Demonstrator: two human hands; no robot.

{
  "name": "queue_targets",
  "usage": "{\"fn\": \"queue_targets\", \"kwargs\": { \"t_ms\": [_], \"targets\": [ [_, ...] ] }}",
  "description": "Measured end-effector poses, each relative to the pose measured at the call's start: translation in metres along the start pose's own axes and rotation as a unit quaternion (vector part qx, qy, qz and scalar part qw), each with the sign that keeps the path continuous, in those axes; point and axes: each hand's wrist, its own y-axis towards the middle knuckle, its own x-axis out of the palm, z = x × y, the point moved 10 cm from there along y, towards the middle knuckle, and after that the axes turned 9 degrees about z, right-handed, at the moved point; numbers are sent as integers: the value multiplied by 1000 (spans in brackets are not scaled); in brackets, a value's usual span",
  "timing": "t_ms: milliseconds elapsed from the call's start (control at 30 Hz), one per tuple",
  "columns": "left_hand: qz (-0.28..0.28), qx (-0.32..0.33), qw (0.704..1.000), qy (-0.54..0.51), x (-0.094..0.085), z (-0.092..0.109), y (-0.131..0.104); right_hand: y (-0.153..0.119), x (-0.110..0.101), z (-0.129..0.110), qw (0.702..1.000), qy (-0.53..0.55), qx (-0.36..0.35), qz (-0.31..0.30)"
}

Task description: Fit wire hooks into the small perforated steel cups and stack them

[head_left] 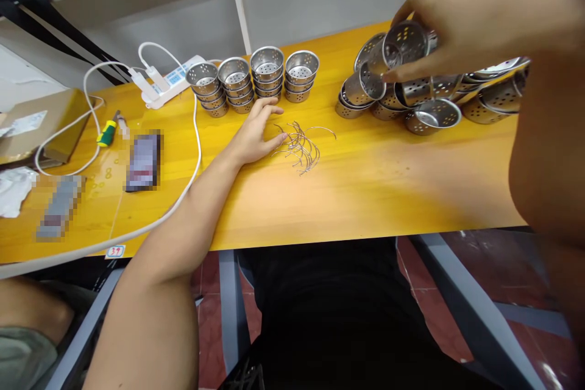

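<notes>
My left hand (256,134) rests on the table with its fingers loosely bent and apart, holding nothing. Its thumb tip reaches the edge of a tangle of thin curved metal wires (299,145). Over at the right, my right hand (450,15) grips a perforated stainless steel cup (406,42), thumb at the near side and fingers behind the rim. That cup is above a heap of similar cups (365,86), some tilted or lying on their sides. Beyond my left hand stand several neat stacks of the same cups (267,67), upright.
A white power strip (171,80) with plugged-in chargers sits at the back left; its white cable (197,140) crosses my left forearm. A yellow-green handled tool (107,133), two blurred-out objects and a cardboard box (50,122) lie left. Another person's leg (34,311) shows at lower left.
</notes>
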Motion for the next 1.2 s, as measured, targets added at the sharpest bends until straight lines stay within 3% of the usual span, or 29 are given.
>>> {"fn": "queue_targets", "kwargs": {
  "t_ms": [67,133,167,267,367,467,567,933,1200],
  "targets": [
    [6,6,1000,-6,-1,1,1,-12,-32,-38,999,-25,-25,34],
    [9,7,1000,-22,0,3,1,-26,-57,-85,992,82,-61,75],
    [9,5,999,-33,1,4,1,-33,-58,-105,986,143,-64,60],
    [0,1,998,-66,7,9,0,-49,-42,-163,969,209,-120,55],
    [-4,6,996,-88,9,19,0,-61,7,-197,945,290,-152,18],
    [-6,11,995,-102,7,25,2,-67,47,-207,921,365,-134,31],
    [-1,8,996,-90,4,24,4,-72,68,-213,913,384,-137,30],
    [7,3,996,-90,5,20,3,-81,74,-214,907,392,-158,-1],
    [2,9,998,-69,7,16,3,-74,63,-198,915,378,-135,48]
  ]
}}
